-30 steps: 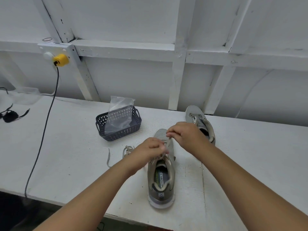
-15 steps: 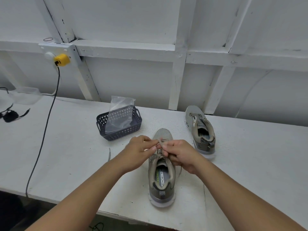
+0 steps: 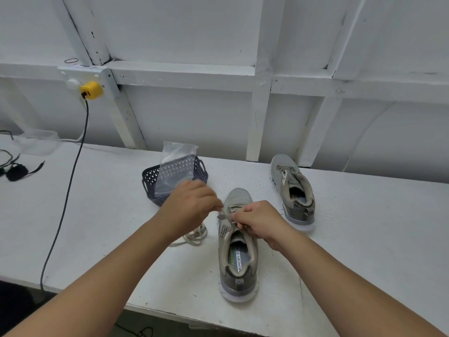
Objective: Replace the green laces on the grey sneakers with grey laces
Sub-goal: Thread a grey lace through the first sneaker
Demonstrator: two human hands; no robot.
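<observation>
Near sneaker (image 3: 237,242): lower centre of frame, toe pointing away, heel toward the table's near edge. Insole print reads "MEMORY FOAM". Same spot as half a second ago.
Left hand (image 3: 192,205): centre frame, left of the near sneaker's toe, in front of the basket. Fingers curled, fingertips pinching a pale lace (image 3: 222,211) at the shoe's left eyelet row. It has drawn left and away from the right hand; half a second ago the two hands touched over the tongue.
Right hand (image 3: 258,221): centre frame, over the sneaker's lacing, right of the tongue. Fingers curled tight and pinching the lace where it crosses the eyelets; the dark lace tip pokes out to the left of its knuckles.
Loose lace (image 3: 195,235): pale, bunched in loops on the table just left of the near sneaker, partly under the left forearm. It was hidden half a second ago. Colour reads beige-grey; cannot tell green from grey.
Far sneaker (image 3: 292,190): right of centre, well apart from the hands, near the wall, toe away. Unmoved.
Basket (image 3: 150,181): dark, perforated, centre frame behind the left hand, holding a clear plastic bag (image 3: 176,164). Unmoved.
Table (image 3: 364,239): white, rough-topped, runs across the lower half of the frame.
Yellow plug (image 3: 91,90): upper left, on the wall socket; dark cable (image 3: 65,181) drops across the table's left part.
</observation>
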